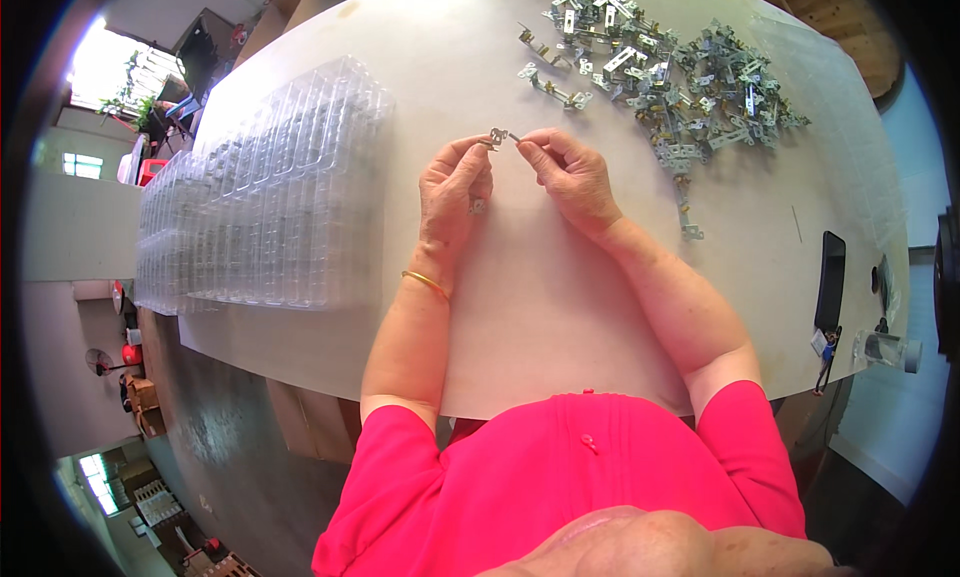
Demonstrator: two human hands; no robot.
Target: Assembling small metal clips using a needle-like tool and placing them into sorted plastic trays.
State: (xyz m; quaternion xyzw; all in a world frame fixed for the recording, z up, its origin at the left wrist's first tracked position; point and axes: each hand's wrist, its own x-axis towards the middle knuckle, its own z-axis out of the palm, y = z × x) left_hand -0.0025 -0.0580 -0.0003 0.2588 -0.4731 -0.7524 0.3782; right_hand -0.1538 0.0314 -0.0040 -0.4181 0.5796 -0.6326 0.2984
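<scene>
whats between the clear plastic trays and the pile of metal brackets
Head view: the left hand with a small metal part, and the right hand, over the pale tabletop.

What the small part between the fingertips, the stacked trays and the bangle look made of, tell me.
Small part: probably metal; grey, with a dull shine and punched-looking openings. Stacked trays: likely thin clear plastic; see-through, glossy highlights, moulded ridges. Bangle: gold-coloured and smooth, seemingly metal; solid or plated, the look leaves open.

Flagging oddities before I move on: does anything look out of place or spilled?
Mildly: a thin rod lies alone on the table, apart from the jumbled heap of metal parts. No spill or damage stands out.
</scene>
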